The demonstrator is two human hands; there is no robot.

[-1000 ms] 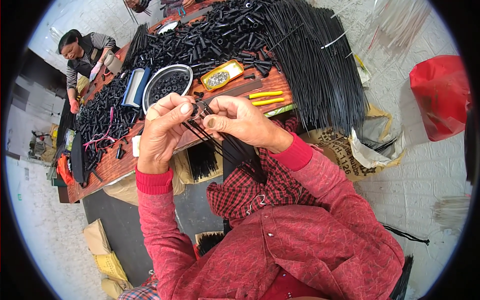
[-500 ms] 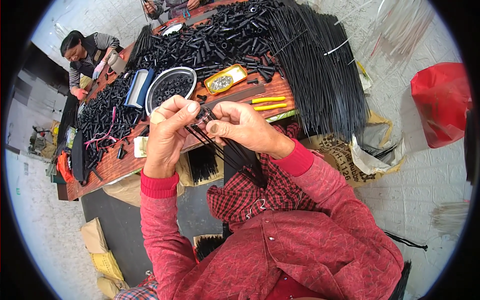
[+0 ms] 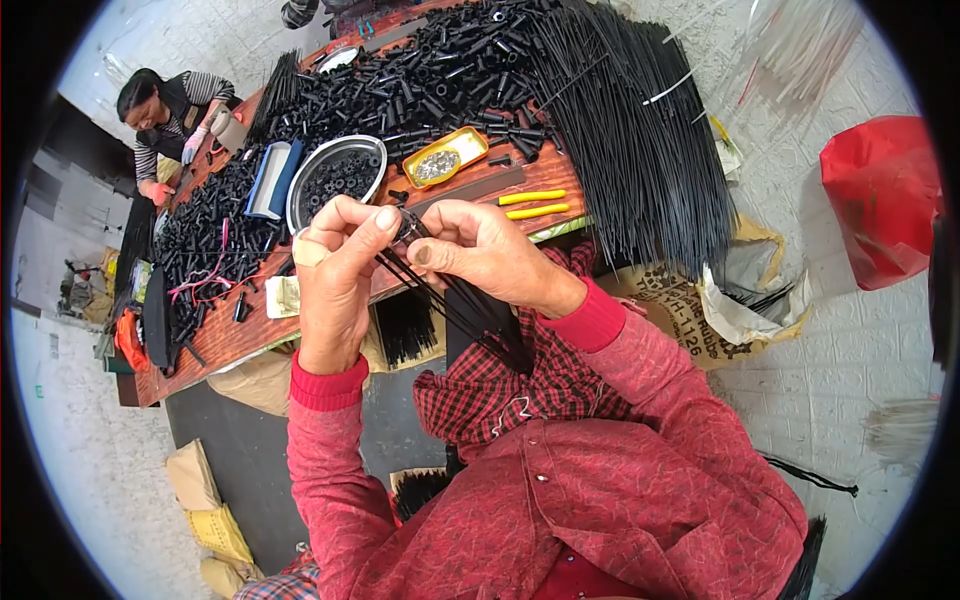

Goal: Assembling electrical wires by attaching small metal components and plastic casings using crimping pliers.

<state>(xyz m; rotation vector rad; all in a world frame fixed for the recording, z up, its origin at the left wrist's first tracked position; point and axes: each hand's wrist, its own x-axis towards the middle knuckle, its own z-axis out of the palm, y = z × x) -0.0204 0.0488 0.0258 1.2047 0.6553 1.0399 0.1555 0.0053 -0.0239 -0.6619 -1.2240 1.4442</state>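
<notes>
Several thin black rods [image 3: 487, 325] hang from between my two hands, fanning down toward my lap. The thumb and fingers of my left hand [image 3: 338, 268] pinch at their upper ends. My right hand [image 3: 492, 255] grips the same ends from the other side, thumb bent across them. A small dark piece seems to sit among the rod tips, but my fingers hide most of it. Just beyond my hands, an oval metal tray [image 3: 379, 186] holds small black rings. A yellow dish [image 3: 473, 150] of tiny shiny metal parts stands to its right.
Heaps of black tubular parts [image 3: 430, 85] cover the red-brown table [image 3: 228, 348]. Long black rods [image 3: 640, 140] are piled at the right. Yellow-handled pliers [image 3: 535, 205] lie near the edge, beside a blue box [image 3: 272, 180]. Another person [image 3: 180, 120] works at the far left.
My left hand has dropped slightly, while the right hand stays nearly in place with the rods between them. At the top, another person's hands have moved out of view.
</notes>
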